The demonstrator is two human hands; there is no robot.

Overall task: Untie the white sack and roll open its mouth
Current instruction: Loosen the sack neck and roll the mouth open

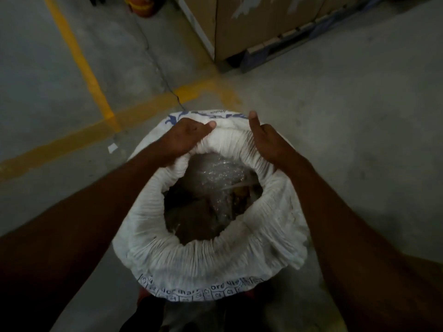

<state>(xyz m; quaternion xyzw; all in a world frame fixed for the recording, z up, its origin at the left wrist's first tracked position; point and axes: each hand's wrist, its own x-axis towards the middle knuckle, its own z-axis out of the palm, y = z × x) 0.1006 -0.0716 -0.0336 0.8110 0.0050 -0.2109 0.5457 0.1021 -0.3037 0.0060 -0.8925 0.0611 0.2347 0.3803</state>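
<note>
The white sack (pixel 206 257) stands upright on the concrete floor just in front of me, with blue print on its outside. Its mouth is open and its top is rolled down into a thick gathered rim. Inside I see clear plastic wrapping (pixel 215 178) over brownish contents. My left hand (pixel 184 137) grips the far left part of the rolled rim, fingers curled over the fabric. My right hand (pixel 266 140) rests on the far right part of the rim with the thumb sticking up; its fingers are tucked behind the roll and mostly hidden.
Yellow painted lines (pixel 96 87) cross the grey floor to the left and behind the sack. Stacked cardboard boxes on a pallet (pixel 259 27) stand at the back right. A thin cable (pixel 155 65) runs along the floor toward the sack. A small white scrap (pixel 112 147) lies nearby.
</note>
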